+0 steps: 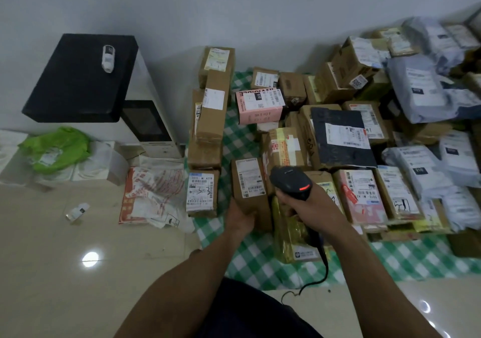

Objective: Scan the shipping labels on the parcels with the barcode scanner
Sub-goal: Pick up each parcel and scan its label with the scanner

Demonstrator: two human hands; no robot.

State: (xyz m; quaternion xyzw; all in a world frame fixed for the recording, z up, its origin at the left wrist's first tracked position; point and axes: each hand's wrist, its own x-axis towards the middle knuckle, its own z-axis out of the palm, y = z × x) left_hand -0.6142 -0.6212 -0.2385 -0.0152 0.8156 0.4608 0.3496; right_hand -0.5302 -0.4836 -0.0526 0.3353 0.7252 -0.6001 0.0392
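The right hand (305,206) grips the handle of the black barcode scanner (291,181), fingers closed round it. The scanner head points away toward the parcels, and a red light shows on its near face. The scanner cable (326,262) hangs down to the floor. The left hand (240,216) holds the near end of a brown cardboard parcel (260,207), fingers curled against it. The white shipping label (249,177) on this parcel faces up, just left of the scanner head. The parcel lies on a green checked cloth (250,254), at the near left of a large pile of parcels.
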